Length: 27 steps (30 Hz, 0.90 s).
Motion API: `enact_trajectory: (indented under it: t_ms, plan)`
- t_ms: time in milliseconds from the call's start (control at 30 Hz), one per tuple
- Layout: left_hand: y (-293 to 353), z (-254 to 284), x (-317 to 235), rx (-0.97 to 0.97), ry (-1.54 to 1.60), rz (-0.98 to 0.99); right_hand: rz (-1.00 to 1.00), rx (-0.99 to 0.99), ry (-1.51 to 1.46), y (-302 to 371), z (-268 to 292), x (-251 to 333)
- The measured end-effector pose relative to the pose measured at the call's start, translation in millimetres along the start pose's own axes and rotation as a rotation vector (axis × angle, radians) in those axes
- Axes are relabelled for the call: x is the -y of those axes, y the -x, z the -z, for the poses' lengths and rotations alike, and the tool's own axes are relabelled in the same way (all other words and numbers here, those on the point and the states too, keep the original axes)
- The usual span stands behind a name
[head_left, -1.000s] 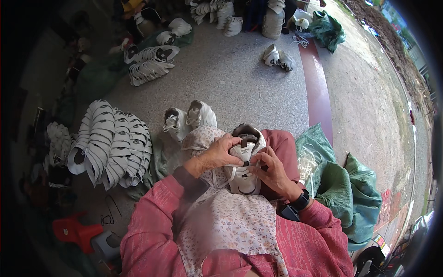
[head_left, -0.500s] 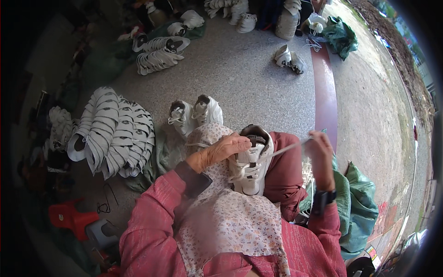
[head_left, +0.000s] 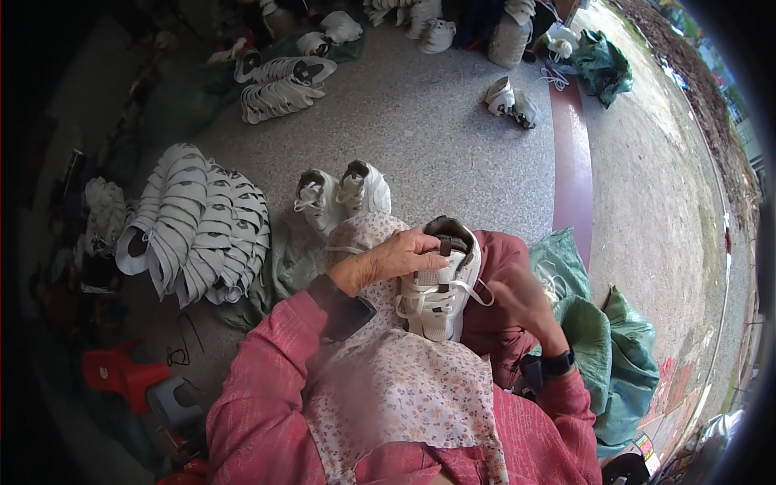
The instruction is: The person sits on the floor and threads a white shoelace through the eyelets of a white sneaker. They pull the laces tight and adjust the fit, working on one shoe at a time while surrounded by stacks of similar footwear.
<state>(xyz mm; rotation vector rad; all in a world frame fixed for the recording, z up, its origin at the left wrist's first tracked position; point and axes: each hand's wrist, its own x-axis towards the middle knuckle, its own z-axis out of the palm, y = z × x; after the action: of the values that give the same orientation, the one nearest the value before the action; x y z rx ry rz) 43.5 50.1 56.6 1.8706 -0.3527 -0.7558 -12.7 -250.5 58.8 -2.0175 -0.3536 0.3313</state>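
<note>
Lace change first: the lace (head_left: 463, 286), drawn taut out to the right half a second ago, is now slack and bowed beside the white shoe (head_left: 436, 319). The right hand (head_left: 524, 297) has been brought back lower and nearer the shoe. The left hand (head_left: 396, 260) is kept at the tongue. Judged from this, one pull on the lace is finished; lacing looks partial, since the lower tongue is crossed but the upper tongue is left bare.

The shoe is held in the lap, toe toward the body, between the floral apron (head_left: 412, 372) and the maroon trouser leg (head_left: 505, 250). By the left hand, thumb and fingers are brought together over the tongue and collar edge. The right fingers are seen loosely curled, part spread; whether the lace is gripped cannot be told.

Hard to make out: the right hand is motion-blurred, and its fingertips are lost against the trousers. The collar's near-left edge is covered by the left hand. Where the lace's free end lies is not clear. White laces at the green sack (head_left: 634, 347) are partly hidden by the right hand. Dim clutter past the stacked uppers (head_left: 218, 234) is swallowed by the dark rim.
</note>
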Motion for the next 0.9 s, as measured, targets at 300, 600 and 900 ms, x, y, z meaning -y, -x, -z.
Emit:
enact_trajectory:
  t_ms: [300,600,900]
  plan:
    - [-4.5,0.9,6.9,0.005,0.002,-0.027,0.385,0.121,0.462,-27.8,-35.4,29.7]
    - [-8.4,0.0,9.0,0.023,-0.019,-0.036,-0.04,-0.807,0.878,20.6,120.1,-74.6]
    - [-0.5,-3.7,10.4,-0.044,0.1,-0.054,-0.333,-0.15,-0.17,30.6,1.2,-18.8]
